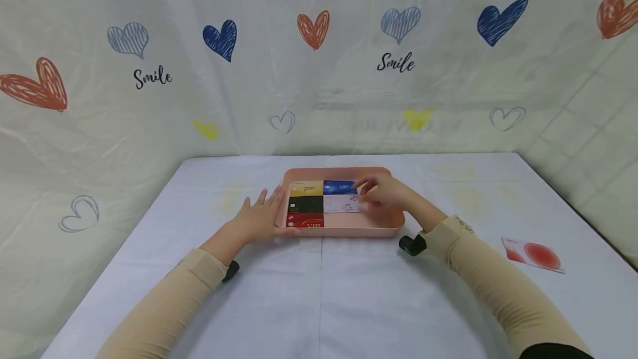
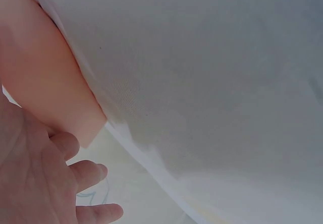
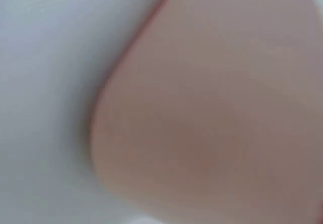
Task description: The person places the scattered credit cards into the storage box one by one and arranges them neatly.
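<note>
A pink tray (image 1: 366, 232) stands on the white table with several flat cards inside. The left column holds a gold card (image 1: 306, 188), a dark green card (image 1: 306, 204) and a red card (image 1: 305, 220); beside them lie a blue VIP card (image 1: 339, 186) and a pale pink card (image 1: 341, 204). At the tray's left end is my left hand (image 1: 259, 219), fingers spread, thumb along the front corner; the left wrist view shows this hand (image 2: 35, 173) against the tray's outer wall. My right hand (image 1: 382, 190) reaches over the tray, fingers bent loosely, fingertips at the blue card's right edge.
Another card (image 1: 533, 255), white with red circles, lies by itself on the table (image 1: 319, 298) to the right. A white curtain (image 1: 319, 87) printed with hearts hangs behind the table. Out-of-focus pink tray surface (image 3: 202, 113) fills most of the right wrist view.
</note>
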### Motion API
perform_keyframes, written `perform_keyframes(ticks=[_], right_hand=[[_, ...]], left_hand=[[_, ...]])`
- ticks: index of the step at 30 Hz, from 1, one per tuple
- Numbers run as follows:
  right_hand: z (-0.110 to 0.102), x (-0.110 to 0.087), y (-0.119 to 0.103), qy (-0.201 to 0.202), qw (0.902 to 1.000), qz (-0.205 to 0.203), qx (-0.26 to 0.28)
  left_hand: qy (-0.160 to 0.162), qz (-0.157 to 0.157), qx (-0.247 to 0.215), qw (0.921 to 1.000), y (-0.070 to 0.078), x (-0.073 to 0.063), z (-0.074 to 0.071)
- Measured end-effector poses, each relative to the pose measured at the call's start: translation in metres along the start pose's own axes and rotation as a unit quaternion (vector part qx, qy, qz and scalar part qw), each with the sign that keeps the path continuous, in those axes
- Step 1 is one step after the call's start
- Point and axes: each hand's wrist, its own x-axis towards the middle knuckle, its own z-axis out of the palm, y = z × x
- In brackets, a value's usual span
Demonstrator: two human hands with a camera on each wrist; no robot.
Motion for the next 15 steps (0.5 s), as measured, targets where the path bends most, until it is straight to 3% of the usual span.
perform_keyframes(ticks=[7,15], right_hand=[[-0.013,-0.02,-0.009,0.01,0.9998,0.007,-0.013],[-0.026,-0.047,-0.01,0.018,0.9988,-0.034,-0.031]], left_hand=[[-0.003,-0.002,0.008,1.0,0.003,-0.003,-0.005],[0.0,0.003,0.0,1.0,0.004,-0.005,-0.005]])
